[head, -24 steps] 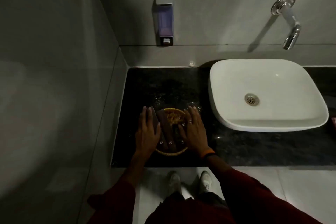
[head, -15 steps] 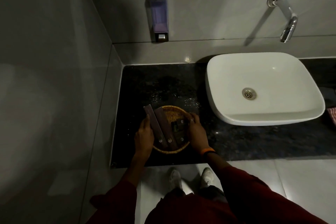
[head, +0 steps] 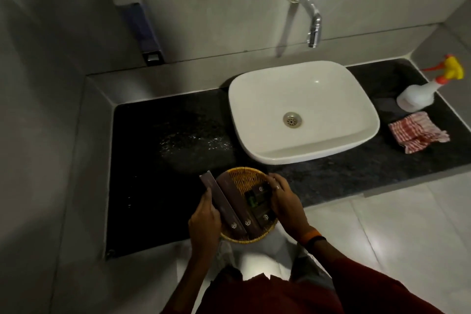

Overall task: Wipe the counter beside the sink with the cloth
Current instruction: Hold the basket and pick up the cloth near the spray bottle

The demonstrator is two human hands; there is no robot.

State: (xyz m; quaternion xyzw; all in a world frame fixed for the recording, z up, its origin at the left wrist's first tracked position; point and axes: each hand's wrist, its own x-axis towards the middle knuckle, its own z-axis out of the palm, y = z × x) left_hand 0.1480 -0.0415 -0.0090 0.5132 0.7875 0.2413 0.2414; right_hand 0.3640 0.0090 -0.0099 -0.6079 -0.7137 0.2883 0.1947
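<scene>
A round wicker basket (head: 242, 176) with several dark boxes in it is held over the front edge of the black counter (head: 142, 173). My left hand (head: 205, 222) grips its left side and my right hand (head: 285, 201) grips its right side. A red-and-white checked cloth (head: 418, 132) lies crumpled on the counter to the right of the white sink (head: 257, 94). Wet specks glint on the counter left of the sink.
A white spray bottle (head: 415, 97) with a yellow and orange nozzle stands behind the cloth. A chrome tap (head: 309, 11) juts from the wall above the sink. A soap dispenser (head: 142, 30) hangs on the wall at the left. Grey walls enclose both counter ends.
Both hands have closed on the basket and lifted it from the counter toward the front edge. The view has swung right, so the cloth and spray bottle now show.
</scene>
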